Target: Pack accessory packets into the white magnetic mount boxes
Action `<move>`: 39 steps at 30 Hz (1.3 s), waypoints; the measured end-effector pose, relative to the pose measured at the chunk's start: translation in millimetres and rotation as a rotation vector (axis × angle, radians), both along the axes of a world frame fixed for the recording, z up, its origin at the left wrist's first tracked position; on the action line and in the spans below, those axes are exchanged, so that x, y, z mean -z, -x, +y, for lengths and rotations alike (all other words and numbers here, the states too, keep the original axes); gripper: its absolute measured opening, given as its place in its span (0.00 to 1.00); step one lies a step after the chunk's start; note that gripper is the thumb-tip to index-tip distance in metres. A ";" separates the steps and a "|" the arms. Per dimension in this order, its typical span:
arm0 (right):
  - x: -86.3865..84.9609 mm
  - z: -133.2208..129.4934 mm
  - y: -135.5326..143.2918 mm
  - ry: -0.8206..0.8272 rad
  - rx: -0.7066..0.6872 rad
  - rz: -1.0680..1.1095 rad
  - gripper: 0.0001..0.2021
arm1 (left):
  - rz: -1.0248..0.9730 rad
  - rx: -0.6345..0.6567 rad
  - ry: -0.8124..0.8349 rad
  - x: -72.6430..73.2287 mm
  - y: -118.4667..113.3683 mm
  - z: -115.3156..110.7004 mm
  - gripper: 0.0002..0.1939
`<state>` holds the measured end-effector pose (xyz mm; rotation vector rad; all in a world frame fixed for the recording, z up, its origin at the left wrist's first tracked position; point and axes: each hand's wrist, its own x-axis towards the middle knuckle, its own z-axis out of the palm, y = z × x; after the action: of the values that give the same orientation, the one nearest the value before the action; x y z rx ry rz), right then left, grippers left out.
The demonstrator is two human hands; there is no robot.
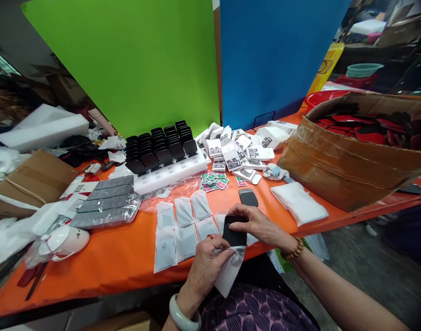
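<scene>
My left hand [210, 259] pinches the mouth of a translucent white pouch [228, 279] near the table's front edge. Above it, my right hand [253, 224] grips a flat black rounded plate [234, 235], whose lower end sits inside the pouch opening. Left of my hands, several filled white pouches [166, 248] lie in two rows on the orange table, with dark shapes showing through. Another dark rounded plate [248, 197] lies just beyond my right hand. The stack of flat white pouches [299, 203] rests to the right.
A white foam tray [170, 172] holds rows of upright black plates [162, 145]. Small white boxes [236, 149] and green and pink cards [213, 180] lie behind. A cardboard box [334, 170] of red and black pieces stands right; a white cap [67, 241] lies left.
</scene>
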<state>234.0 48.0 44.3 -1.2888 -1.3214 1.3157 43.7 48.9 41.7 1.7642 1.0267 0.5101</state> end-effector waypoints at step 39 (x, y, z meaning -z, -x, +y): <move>22.5 -34.4 17.3 -0.096 0.040 0.092 0.17 | -0.522 -0.420 0.198 9.9 -12.7 -1.3 0.11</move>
<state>216.7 13.7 21.8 -1.1701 -1.2732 1.2540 56.4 47.6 31.9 1.1468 1.0230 1.0314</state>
